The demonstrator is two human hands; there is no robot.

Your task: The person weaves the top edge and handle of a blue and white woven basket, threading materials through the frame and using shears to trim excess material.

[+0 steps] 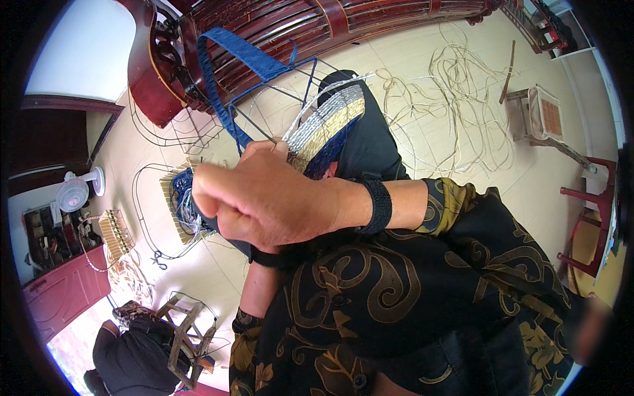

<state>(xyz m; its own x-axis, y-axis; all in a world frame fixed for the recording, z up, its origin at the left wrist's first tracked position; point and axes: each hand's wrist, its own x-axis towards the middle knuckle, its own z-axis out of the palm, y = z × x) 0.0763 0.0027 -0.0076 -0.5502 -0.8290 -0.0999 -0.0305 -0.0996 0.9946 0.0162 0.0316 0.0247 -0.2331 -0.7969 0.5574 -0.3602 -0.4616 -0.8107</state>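
Nearest, a black shirt with gold scroll patterns (370, 284) fills the lower part of the view. From it the left forearm (259, 290) rises, while the right forearm (406, 203), with a black wristband (378, 203), crosses from the right. The right hand (267, 195) is at the centre, its fingers curled together and its thumb tip close against the edge of a basket (327, 125). Whether a strand is pinched there cannot be told. The left hand is hidden behind the right, and the state of its fingers cannot be seen.

The basket, part woven, lies just beyond the right hand, against a dark trouser leg (376, 138). It shows white, cream and navy bands, bare wire ribs and a broad blue strap (247, 49).

Farther out, navy strands (181, 188) lie within a cream slatted piece to the left. At lower left, a person in black (139, 356) is beside a wooden stool (176, 350). Loose pale cord (451, 102) spreads over the tiled floor (422, 152) to the right. Beyond stand a dark red bench (337, 18) and, at far left, a white fan (72, 193).
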